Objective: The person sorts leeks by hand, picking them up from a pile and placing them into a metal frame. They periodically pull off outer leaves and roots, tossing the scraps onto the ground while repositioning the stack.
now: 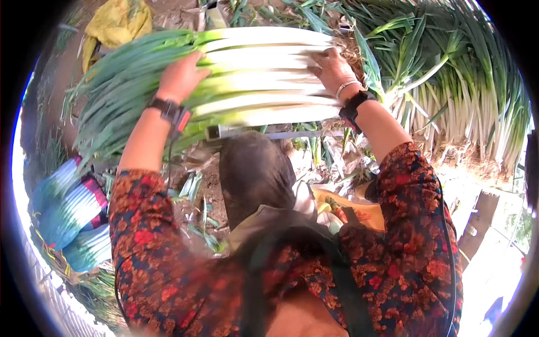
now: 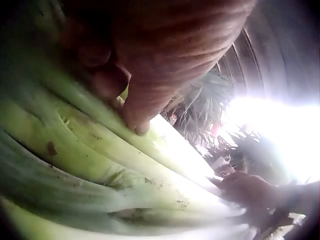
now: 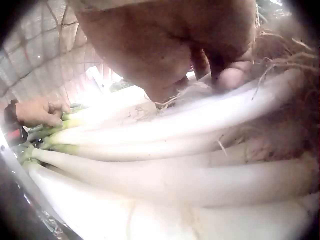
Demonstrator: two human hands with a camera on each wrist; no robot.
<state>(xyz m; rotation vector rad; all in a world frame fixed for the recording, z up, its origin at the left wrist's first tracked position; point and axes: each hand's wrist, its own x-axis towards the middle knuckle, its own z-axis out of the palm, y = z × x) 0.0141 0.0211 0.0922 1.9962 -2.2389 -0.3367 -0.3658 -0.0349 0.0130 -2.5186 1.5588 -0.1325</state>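
- Nearest you: floral sleeves (image 1: 415, 208) reaching forward, 1 on each side of your dark-covered knee (image 1: 252, 174); orange cloth (image 1: 362, 212) just right of the knee.
- Past the knee, a metal bar (image 1: 297, 135) shows along the near edge of the leeks (image 1: 258, 84).
- Those leeks lie side by side in a broad layer across your front: white shanks and roots to your right, green leaves fanned to your left. What carries them is mostly hidden.
- Your left hand (image 1: 182, 76) rests on the layer where white turns green. Fingers relaxed, thumb parted from them, touching the stalks; no closed grip seen.
- Your right hand (image 1: 335, 70) is on the root ends, blurred. Fingers bent, thumb set apart; can't tell if they close round a stalk.
- Step in hand, my read: you're spreading and evening the layer, 1 hand mid-length, 1 at the roots.
- Next move probably calls for lining up the root ends with your right fingers while your left keeps the stalks flat, then gathering them. Pulling on the leaves alone could skew the layer.
- Off left, wrapped leek bundles (image 1: 81, 210) with pink-red bands: a likely pattern for this batch.
- Farther right, a big heap of loose leeks (image 1: 449, 73), well apart from the bundles.
- Far left, a yellow sack (image 1: 119, 23) beyond the leaf ends.
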